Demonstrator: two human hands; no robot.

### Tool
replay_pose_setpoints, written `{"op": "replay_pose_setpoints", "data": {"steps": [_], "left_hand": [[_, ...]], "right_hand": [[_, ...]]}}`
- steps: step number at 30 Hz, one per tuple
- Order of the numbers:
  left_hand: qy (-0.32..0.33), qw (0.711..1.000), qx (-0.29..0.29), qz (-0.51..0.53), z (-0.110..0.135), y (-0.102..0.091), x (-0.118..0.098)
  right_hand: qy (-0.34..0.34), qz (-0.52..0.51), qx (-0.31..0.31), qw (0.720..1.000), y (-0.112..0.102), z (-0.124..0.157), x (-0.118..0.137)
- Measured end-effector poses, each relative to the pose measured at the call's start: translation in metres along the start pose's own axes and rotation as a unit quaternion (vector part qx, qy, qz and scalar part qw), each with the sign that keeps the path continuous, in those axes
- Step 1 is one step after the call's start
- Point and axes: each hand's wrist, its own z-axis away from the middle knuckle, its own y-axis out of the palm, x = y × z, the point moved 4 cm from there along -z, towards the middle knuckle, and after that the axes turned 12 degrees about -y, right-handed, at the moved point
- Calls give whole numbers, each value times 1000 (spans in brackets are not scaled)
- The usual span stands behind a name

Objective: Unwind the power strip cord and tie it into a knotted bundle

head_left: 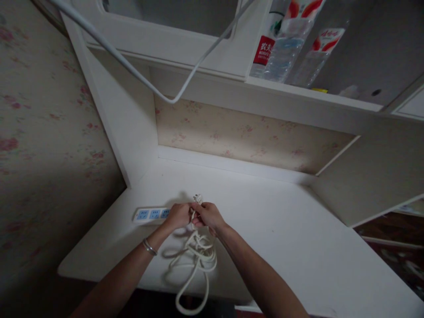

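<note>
My left hand (179, 215) and my right hand (208, 215) meet above the white desk, both closed around a white power cord (198, 254). The cord's plug (198, 198) pokes out just beyond my fingers, its metal prongs showing. Below my hands the cord hangs in tangled loops, the lowest dipping past the desk's front edge. A white power strip (151, 214) with blue sockets lies on the desk beside my left hand, which covers its right end. My fingers hide how the cord runs between them.
The desk (265, 229) has a side panel (132, 110) at left and a low back ledge. Overhead hangs a grey-white cable (172, 100), bent downward in front of a cabinet. Several plastic bottles (288, 53) stand on the upper right shelf. Flowered wallpaper (39, 145) covers the left wall.
</note>
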Motion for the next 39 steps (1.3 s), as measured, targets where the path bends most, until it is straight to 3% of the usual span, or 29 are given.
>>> {"op": "replay_pose_setpoints", "data": {"steps": [6, 10, 16, 21, 25, 28, 33, 36, 39], "left_hand": [[-20, 992, 44, 114, 1, -7, 13], [-15, 985, 26, 170, 7, -12, 11], [31, 998, -27, 49, 13, -17, 3], [23, 998, -55, 11, 14, -20, 4], [25, 998, -52, -21, 18, -23, 0], [29, 998, -53, -34, 20, -26, -4], [10, 995, -75, -59, 22, -36, -6], [0, 993, -87, -81, 25, -40, -6], [16, 993, -79, -91, 27, -40, -8]], "right_hand": [[-24, 76, -23, 997, 0, -26, -13], [-57, 123, -2, 991, -3, -32, -7], [-124, 174, 23, 977, -4, -15, 6], [-263, 265, 38, 927, -15, 23, 12], [-280, 406, 48, 869, -18, 43, 4], [-289, 496, 71, 816, -11, 45, -1], [-409, 517, 77, 748, -6, 32, 6], [-459, 498, 90, 730, -9, 21, 9], [-474, 464, 95, 743, -12, 11, 7]]}}
